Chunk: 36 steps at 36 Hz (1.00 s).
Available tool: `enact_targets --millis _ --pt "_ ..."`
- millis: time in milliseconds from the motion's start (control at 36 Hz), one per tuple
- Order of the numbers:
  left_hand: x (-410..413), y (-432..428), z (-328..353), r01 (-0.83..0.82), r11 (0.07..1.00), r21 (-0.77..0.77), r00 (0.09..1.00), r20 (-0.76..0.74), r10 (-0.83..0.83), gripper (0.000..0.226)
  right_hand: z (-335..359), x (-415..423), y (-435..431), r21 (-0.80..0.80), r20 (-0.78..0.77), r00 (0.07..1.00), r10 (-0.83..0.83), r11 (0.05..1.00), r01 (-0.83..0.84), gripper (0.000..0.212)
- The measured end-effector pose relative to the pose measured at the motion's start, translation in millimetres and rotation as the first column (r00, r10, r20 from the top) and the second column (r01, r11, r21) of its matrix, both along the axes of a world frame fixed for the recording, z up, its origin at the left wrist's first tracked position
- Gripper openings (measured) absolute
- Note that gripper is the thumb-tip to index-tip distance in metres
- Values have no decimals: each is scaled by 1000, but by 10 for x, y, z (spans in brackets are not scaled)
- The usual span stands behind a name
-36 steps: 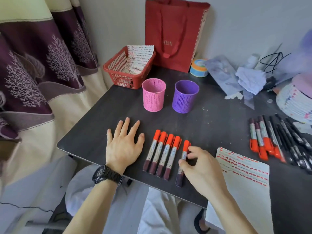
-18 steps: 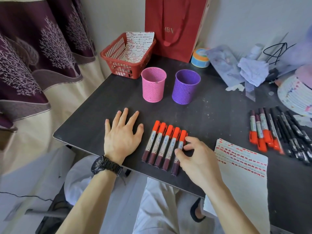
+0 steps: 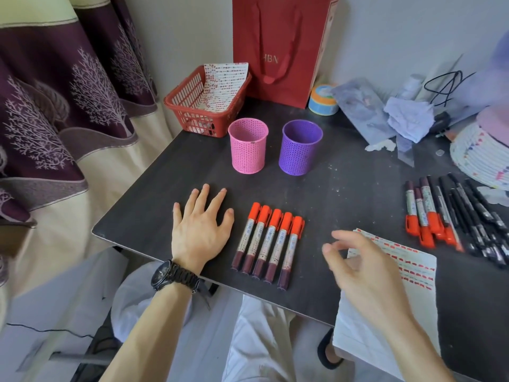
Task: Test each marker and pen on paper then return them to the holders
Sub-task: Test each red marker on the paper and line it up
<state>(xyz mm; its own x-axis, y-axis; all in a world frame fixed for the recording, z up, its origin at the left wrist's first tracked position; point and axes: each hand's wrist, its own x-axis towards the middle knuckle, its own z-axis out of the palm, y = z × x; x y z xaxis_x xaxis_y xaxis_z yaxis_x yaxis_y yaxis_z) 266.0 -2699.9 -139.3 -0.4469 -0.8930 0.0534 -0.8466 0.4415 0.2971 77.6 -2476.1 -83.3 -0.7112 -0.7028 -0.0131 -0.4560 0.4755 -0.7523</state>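
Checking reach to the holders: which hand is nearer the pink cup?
Left. The left hand lies flat just in front of the pink cup; the right hand hovers farther off, over the paper.

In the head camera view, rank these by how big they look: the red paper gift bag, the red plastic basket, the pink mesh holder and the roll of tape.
1. Red paper gift bag, top cut off by the frame.
2. Red plastic basket.
3. Pink mesh holder, nearer the camera, so perhaps flattered.
4. Roll of tape, partly behind the bag's corner.
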Motion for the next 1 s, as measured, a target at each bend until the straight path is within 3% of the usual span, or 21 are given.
enact_targets --millis 111,222,306,389,444,500,639,722,1000 --pt "1 -2 11 -2 1000 5 1000 11 2 65 -40 -373 456 -47 -194 979 -69 997 61 15" --pt "-6 10 22 -4 1000 10 1000 9 4 62 -256 -864 892 93 -413 904 -111 982 163 25" --pt "-53 13 84 -33 999 42 999 8 33 56 -414 -1105 1134 192 -446 891 -90 962 193 30" --pt "-225 72 245 -34 999 32 991 -130 37 47 -509 -1156 1246 182 -442 891 -103 963 202 34" --pt "-445 199 389 51 998 -46 959 -275 -62 37 -553 -1138 1254 167 -471 877 -94 967 193 36" --pt "-742 389 526 168 975 -144 926 -318 -206 28 -572 -1129 1257 144 -491 866 -95 971 189 35" --pt "-1610 907 745 507 860 -56 825 -257 -503 27 -553 -1134 1267 135 -474 875 -96 974 180 34" --pt "-2128 1140 744 622 783 11 774 -155 -613 34 -544 -1138 1289 131 -448 890 -90 978 164 36" --pt "-3021 1355 488 517 848 114 848 65 -526 42 -506 -1159 1317 142 -395 916 -70 980 136 47"
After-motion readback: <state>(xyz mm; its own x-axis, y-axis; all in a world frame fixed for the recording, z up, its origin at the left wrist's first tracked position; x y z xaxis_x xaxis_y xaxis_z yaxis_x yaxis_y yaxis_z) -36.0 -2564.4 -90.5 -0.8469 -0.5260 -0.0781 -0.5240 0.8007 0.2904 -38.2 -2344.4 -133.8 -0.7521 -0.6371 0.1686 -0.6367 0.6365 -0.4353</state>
